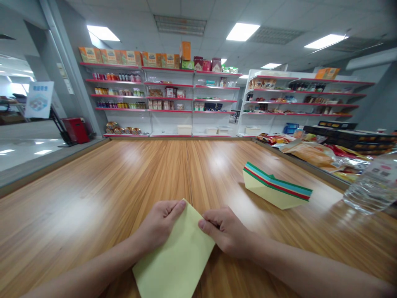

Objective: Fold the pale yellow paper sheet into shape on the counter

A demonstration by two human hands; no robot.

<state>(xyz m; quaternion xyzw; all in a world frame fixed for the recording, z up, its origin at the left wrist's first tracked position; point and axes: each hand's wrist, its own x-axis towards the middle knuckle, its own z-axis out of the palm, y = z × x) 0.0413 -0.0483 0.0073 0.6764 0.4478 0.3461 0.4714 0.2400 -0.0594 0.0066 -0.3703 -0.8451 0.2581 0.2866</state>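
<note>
A pale yellow sheet of paper (177, 258) is held above the wooden table, tilted, its lower end running out of the bottom of the view. My left hand (161, 223) grips its upper left edge, the thumb on top near the corner. My right hand (225, 229) pinches the right edge between thumb and curled fingers. Whether the paper is one layer or folded double I cannot tell. To the right stands a folded paper boat (276, 188), pale yellow with green, blue and red stripes along its top; neither hand touches it.
Beneath everything is the wooden table (139, 174). A clear plastic bottle (369, 190) stands at the right edge, near snack packets (313, 153) and black boxes (344, 136). Shelves of goods (170, 99) line the back. A sign board (39, 99) is at far left.
</note>
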